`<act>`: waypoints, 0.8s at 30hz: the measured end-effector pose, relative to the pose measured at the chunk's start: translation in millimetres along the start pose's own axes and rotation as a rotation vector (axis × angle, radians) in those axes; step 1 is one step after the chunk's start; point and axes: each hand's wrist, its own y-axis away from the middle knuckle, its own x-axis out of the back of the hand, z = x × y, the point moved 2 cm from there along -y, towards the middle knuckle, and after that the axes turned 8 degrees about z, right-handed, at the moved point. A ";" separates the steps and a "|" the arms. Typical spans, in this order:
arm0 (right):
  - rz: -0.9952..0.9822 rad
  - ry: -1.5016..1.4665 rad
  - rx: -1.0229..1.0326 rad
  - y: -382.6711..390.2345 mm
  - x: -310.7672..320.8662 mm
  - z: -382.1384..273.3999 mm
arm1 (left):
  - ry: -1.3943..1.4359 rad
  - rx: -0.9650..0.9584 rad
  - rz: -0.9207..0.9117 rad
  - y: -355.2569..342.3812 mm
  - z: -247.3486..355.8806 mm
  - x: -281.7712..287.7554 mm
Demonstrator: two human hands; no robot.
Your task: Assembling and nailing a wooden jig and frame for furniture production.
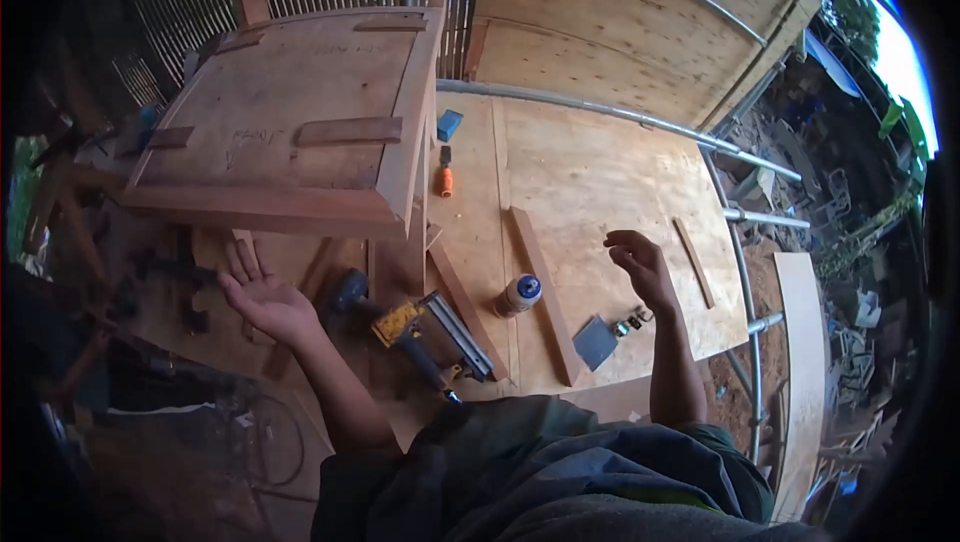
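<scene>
Idling appears the current step: left hand spreads empty fingers, chair frame beyond; right hand curls seemingly empty fingers, bottle leftward; gripping either likely requires reaching.

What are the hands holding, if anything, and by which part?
Nothing, it appears: the left hand is open, palm in view, and the right hand has loosely bent fingers with no object visible.

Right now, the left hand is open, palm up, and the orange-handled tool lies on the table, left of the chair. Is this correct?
Not quite: the head view shows the orange-handled tool right of the chair, not left. It does lie on the table, and the left hand is open, palm up.
</scene>
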 end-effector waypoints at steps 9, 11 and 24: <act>-0.161 0.184 0.298 -154.9 -1.4 -72.3 | -0.062 -0.036 -0.360 10.7 -19.1 66.3; -0.178 0.121 0.440 -207.1 -10.1 -117.1 | 0.059 0.110 -0.361 -3.3 -0.5 49.9; 0.101 -0.412 0.423 -462.5 -104.7 -396.2 | -0.160 0.051 -0.177 -19.3 48.7 -91.8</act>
